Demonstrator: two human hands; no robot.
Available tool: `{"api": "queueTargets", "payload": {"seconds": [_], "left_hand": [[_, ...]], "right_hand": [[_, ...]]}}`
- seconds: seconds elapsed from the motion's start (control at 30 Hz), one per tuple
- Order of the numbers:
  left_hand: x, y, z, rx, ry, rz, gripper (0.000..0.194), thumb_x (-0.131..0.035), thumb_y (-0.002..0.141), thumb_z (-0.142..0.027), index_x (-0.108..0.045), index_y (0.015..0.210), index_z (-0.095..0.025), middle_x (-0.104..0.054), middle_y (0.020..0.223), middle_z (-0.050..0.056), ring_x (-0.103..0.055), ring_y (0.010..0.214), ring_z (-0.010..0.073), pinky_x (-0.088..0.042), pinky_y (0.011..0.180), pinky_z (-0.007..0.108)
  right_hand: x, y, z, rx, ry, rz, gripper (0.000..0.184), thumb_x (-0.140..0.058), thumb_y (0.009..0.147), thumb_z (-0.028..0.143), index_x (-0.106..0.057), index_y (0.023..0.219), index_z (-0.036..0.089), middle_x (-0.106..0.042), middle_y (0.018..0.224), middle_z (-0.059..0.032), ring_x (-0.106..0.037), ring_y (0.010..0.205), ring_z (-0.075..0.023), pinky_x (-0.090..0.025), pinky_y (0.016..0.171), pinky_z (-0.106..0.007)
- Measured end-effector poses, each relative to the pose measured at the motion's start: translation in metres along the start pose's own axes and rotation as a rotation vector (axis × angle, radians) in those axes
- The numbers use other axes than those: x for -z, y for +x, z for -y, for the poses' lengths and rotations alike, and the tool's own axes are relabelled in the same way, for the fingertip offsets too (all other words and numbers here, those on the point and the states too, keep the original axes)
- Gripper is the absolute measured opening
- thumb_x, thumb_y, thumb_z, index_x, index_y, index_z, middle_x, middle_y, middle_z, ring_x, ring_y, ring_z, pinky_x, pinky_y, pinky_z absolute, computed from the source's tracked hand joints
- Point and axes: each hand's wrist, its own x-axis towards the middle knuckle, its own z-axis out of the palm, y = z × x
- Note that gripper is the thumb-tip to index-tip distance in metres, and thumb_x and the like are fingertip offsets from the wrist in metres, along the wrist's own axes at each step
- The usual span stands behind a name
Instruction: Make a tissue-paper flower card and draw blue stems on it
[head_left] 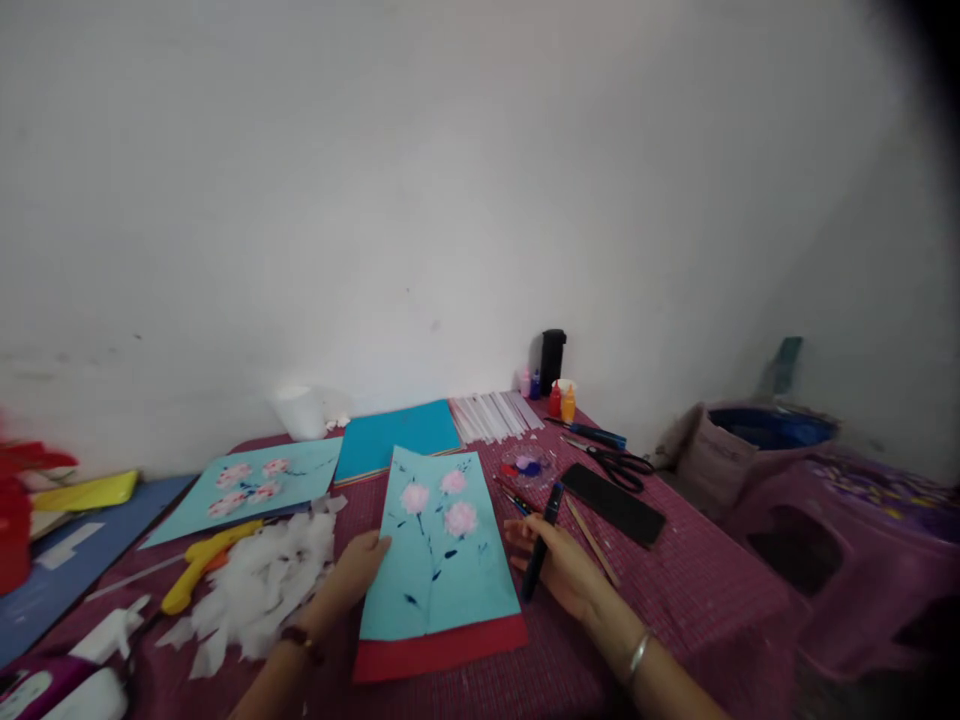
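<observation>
My left hand [363, 562] grips the left edge of a light blue sheet [469, 585] painted with pink flowers and dark blue leaves. Under the sheet lies red paper [442, 655], showing along the near edge. To the right of the sheet, my right hand [559, 565] is closed around a dark marker pen [541, 555], which stands tilted, clear of the painting. Just beyond that hand are some paintbrushes [517, 498] and a small palette [541, 466] with blue and red paint.
Scissors [619, 465], a black flat slab [615, 503] and a wooden stick [592, 542] lie right. Paint bottles [568, 405] stand behind. Left are a second painting [300, 465], white scraps [277, 565] and a yellow glue gun [199, 570]. A purple stool [877, 560] stands beside the table.
</observation>
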Motion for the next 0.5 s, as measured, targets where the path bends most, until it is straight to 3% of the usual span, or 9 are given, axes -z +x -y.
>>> {"api": "queueTargets", "payload": {"seconds": [0.1, 0.2, 0.3, 0.4, 0.5], "left_hand": [[0.001, 0.005, 0.002, -0.067, 0.138, 0.05, 0.024, -0.07, 0.07, -0.02, -0.055, 0.051, -0.019, -0.053, 0.053, -0.003, -0.048, 0.058, 0.0135, -0.038, 0.062, 0.027], [0.002, 0.01, 0.006, -0.087, 0.19, 0.049, 0.016, -0.068, 0.067, -0.018, -0.058, 0.054, -0.02, -0.056, 0.056, -0.003, -0.051, 0.062, 0.0161, -0.037, 0.063, 0.027], [0.002, 0.017, 0.014, -0.025, 0.165, 0.061, 0.005, -0.064, 0.067, -0.016, -0.062, 0.063, -0.018, -0.061, 0.061, -0.001, -0.056, 0.063, 0.0169, -0.04, 0.06, 0.025], [0.002, 0.023, 0.024, 0.082, 0.081, 0.09, 0.003, -0.059, 0.072, -0.016, -0.062, 0.073, -0.016, -0.064, 0.06, 0.0, -0.057, 0.055, 0.0158, -0.043, 0.053, 0.024], [0.002, 0.025, 0.031, 0.173, -0.02, 0.108, 0.001, -0.06, 0.073, -0.017, -0.06, 0.074, -0.016, -0.063, 0.054, 0.001, -0.055, 0.045, 0.0152, -0.046, 0.047, 0.026]], "right_hand": [[0.003, 0.0, 0.003, 0.085, -0.177, -0.008, 0.03, -0.063, 0.075, 0.047, -0.051, 0.079, 0.019, -0.066, 0.096, -0.0118, -0.065, 0.082, -0.0199, -0.051, 0.069, -0.033], [0.007, 0.002, 0.013, 0.235, -0.643, -0.019, 0.03, -0.039, 0.088, 0.046, -0.05, 0.092, 0.019, -0.067, 0.086, -0.0105, -0.064, 0.063, -0.0177, -0.05, 0.059, -0.032], [0.014, 0.01, 0.023, 0.263, -0.95, -0.016, 0.022, -0.045, 0.086, 0.036, -0.052, 0.096, 0.018, -0.066, 0.073, -0.0048, -0.058, 0.052, -0.0168, -0.048, 0.054, -0.032], [0.023, 0.015, 0.027, 0.301, -1.126, -0.019, 0.029, -0.058, 0.075, 0.021, -0.057, 0.103, 0.018, -0.069, 0.087, -0.0062, -0.064, 0.076, -0.0217, -0.048, 0.076, -0.037], [0.024, 0.01, 0.027, 0.36, -1.294, -0.001, 0.045, -0.059, 0.07, 0.008, -0.059, 0.114, 0.018, -0.065, 0.112, -0.0103, -0.06, 0.104, -0.0267, -0.035, 0.099, -0.044]]}}
